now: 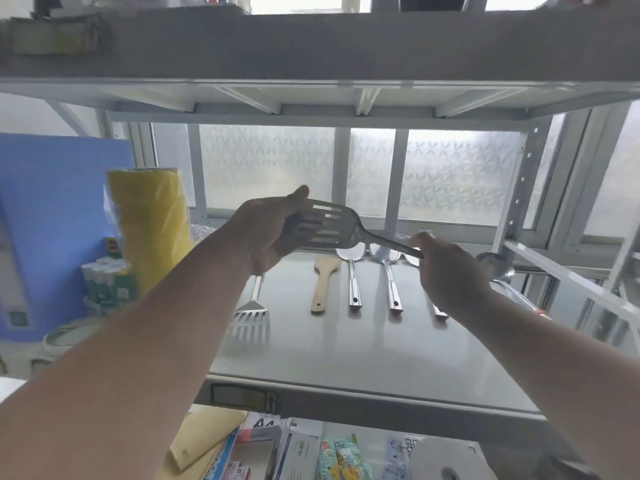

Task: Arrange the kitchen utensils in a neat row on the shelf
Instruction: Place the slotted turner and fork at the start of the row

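Observation:
Both my hands hold one slotted metal spatula in the air above the steel shelf. My left hand grips its slotted blade, and my right hand pinches its thin handle. Under them, utensils lie side by side on the shelf, handles towards me: a wooden spatula and two steel ladles. A third steel handle shows below my right wrist. Left of the row, a second slotted turner lies with its blade towards me. A ladle rests at the far right.
A yellow roll, a blue box and small bottles stand left of the shelf. The upper shelf hangs low overhead. A white frame post and a crossbar bound the right side. Packets fill the lower level.

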`<state>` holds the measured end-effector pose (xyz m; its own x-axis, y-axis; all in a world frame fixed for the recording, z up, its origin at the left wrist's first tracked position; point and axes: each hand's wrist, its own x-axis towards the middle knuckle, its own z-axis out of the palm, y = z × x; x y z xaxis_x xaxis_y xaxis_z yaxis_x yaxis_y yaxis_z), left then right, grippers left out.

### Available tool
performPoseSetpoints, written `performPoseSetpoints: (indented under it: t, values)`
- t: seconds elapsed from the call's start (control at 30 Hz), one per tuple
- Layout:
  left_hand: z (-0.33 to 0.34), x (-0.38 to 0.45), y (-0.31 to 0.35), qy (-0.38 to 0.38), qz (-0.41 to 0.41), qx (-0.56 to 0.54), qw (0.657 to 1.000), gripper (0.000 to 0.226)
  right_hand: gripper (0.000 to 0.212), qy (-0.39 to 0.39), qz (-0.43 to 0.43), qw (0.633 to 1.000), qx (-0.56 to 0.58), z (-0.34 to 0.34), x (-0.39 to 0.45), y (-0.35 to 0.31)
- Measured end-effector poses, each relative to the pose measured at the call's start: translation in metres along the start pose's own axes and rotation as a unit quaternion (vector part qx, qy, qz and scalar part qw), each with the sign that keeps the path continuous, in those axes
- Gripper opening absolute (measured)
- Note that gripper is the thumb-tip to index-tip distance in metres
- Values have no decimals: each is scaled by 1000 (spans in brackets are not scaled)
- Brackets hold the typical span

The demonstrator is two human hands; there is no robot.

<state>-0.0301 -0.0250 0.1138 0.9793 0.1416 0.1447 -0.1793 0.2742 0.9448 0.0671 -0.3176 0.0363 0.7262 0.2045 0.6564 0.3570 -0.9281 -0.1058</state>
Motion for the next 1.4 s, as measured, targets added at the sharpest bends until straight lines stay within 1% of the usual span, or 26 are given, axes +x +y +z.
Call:
performPoseSetpoints:
  t: [0.1, 0.13, 0.2, 0.23, 0.27, 0.33, 0.4, 0.47, 0.5, 0.53, 0.57, 0.6, 0.63, 0.7, 0.73, 0.77, 0.8, 0.87, 0.97, 1.07, 1.1, 1.17, 1.23, 1.33, 1.37, 1.4]
  values:
    - [5, 5, -16, -2, -55, -71, 996, 64, 30, -23, 2, 999, 40, 4, -5, 2]
    - [7, 6, -24, 7, -74, -75, 994, 71, 27, -37, 1, 997, 60, 4, -6, 2]
    - [13, 7, -45, 27, -104, -31, 994, 73, 21, -73, 14, 990, 120, 2, -10, -5]
    - [17, 7, -56, 28, -109, 3, 994, 69, 21, -103, 37, 979, 171, 0, -13, -14]
    - [21, 6, -68, 20, -104, 40, 994, 62, 22, -140, 72, 958, 238, -3, -17, -24]
    - [31, 7, -86, -11, -57, 113, 992, 47, 25, -239, 145, 885, 372, -9, -24, -47]
    - [41, 7, -93, -51, 0, 154, 987, 38, 19, -329, 183, 786, 491, -13, -32, -67]
    - [49, 6, -94, -58, 24, 165, 984, 29, 14, -385, 206, 688, 580, -16, -40, -85]
    - [50, 6, -93, -50, 25, 166, 985, 26, 15, -394, 220, 655, 606, -17, -43, -93]
    - [49, 8, -93, -42, 23, 171, 984, 25, 15, -392, 236, 637, 620, -17, -45, -101]
    - [47, 10, -93, -34, 20, 182, 982, 27, 14, -381, 249, 634, 624, -17, -47, -108]
    - [43, 13, -93, -23, 16, 197, 980, 30, 13, -364, 256, 650, 616, -15, -49, -115]
    - [37, 16, -94, -9, 11, 211, 977, 31, 14, -345, 254, 681, 594, -13, -52, -120]
    - [21, 22, -97, 22, -7, 238, 971, 26, 30, -317, 230, 754, 527, -8, -59, -128]
    - [11, 24, -99, 36, -22, 255, 966, 26, 40, -315, 212, 778, 500, -6, -64, -130]
    - [1, 26, -103, 47, -39, 275, 959, 29, 46, -319, 195, 789, 488, -4, -70, -133]
    - [-9, 27, -109, 53, -57, 304, 950, 34, 50, -325, 183, 790, 488, -1, -75, -135]
    - [-23, 28, -120, 54, -74, 383, 919, 46, 44, -324, 169, 795, 484, 5, -83, -141]
    - [-29, 30, -127, 57, -61, 477, 875, 53, 31, -286, 123, 844, 437, 14, -86, -150]
    - [-33, 32, -124, 58, -52, 552, 830, 55, 25, -280, 103, 865, 403, 20, -82, -160]
    - [-35, 32, -123, 60, -48, 572, 817, 54, 22, -283, 106, 868, 395, 20, -79, -163]
    - [-41, 33, -121, 53, -45, 600, 797, 42, 18, -287, 116, 869, 387, 22, -74, -169]
    - [-45, 33, -120, 23, -40, 625, 779, 34, 18, -284, 107, 876, 374, 21, -69, -174]
    - [-49, 36, -117, -4, -56, 657, 752, 33, 5, -295, 45, 892, 339, 19, -69, -178]
    - [-51, 39, -116, -9, -64, 672, 738, 33, 7, -301, 17, 896, 325, 20, -71, -178]
    - [-52, 43, -116, -12, -73, 691, 719, 33, 15, -307, -8, 898, 315, 20, -73, -178]
